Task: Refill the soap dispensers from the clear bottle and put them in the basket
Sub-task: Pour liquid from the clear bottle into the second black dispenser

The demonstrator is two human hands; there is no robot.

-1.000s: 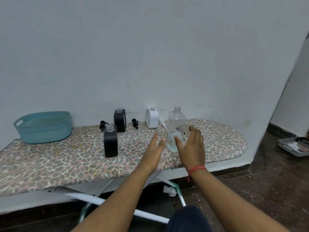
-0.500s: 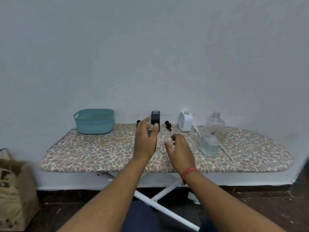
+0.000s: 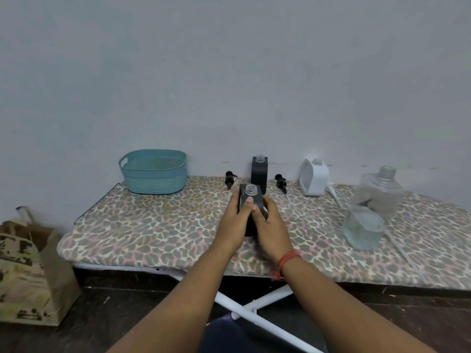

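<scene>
Head view: black dispenser between both hands' fingers.

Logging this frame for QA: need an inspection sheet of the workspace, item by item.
Surface: ironing board with leopard-print cover, standing by a wall.
Job's things: near black dispenser uncapped, held; far black dispenser and white dispenser uncapped at the back; clear bottle open, partly filled; teal basket holds no dispensers.
Clutter: two black pump heads lying loose.
Hands: left hand and right hand both grip the near dispenser.
Cables: nothing seen.
Surroundings: paper bag on the floor, left.
</scene>
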